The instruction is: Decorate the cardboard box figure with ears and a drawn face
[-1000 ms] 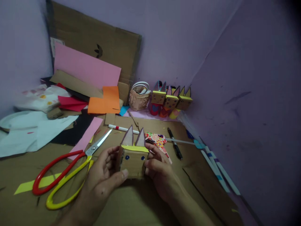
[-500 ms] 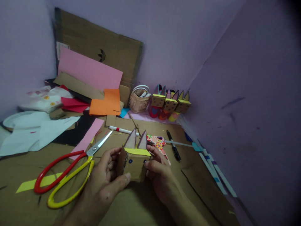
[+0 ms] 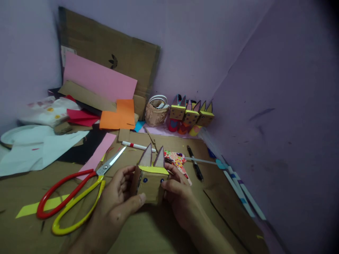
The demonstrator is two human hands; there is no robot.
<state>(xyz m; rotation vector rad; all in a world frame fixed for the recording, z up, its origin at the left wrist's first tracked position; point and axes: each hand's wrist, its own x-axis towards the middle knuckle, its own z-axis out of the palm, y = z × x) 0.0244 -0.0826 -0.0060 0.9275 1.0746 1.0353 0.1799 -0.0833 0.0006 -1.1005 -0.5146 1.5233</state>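
Between my two hands is a small cardboard box head (image 3: 152, 190) with a yellow strip on top, two pointed pale ears edged in purple, and two blue eyes. My left hand (image 3: 119, 201) grips its left side, thumb on the lower front. On its other side my right hand (image 3: 180, 192) holds the edge, thumb beside the right eye. Left of my hands lie large scissors (image 3: 102, 171) with one red and one yellow handle, blades apart. Behind the box is a piece of flower-patterned paper (image 3: 176, 159), partly hidden.
A black pen (image 3: 195, 164) and a white marker (image 3: 139, 146) lie on the cardboard sheet (image 3: 148, 240). At the back stand a brown basket (image 3: 156, 114) and several finished-looking eared figures (image 3: 191, 116). Orange paper (image 3: 118, 118) is heaped with scraps at left; glue sticks (image 3: 249, 195) line the right.
The view has shifted very slightly, so everything sits a little further left. Both hands keep the same hold on the box head.
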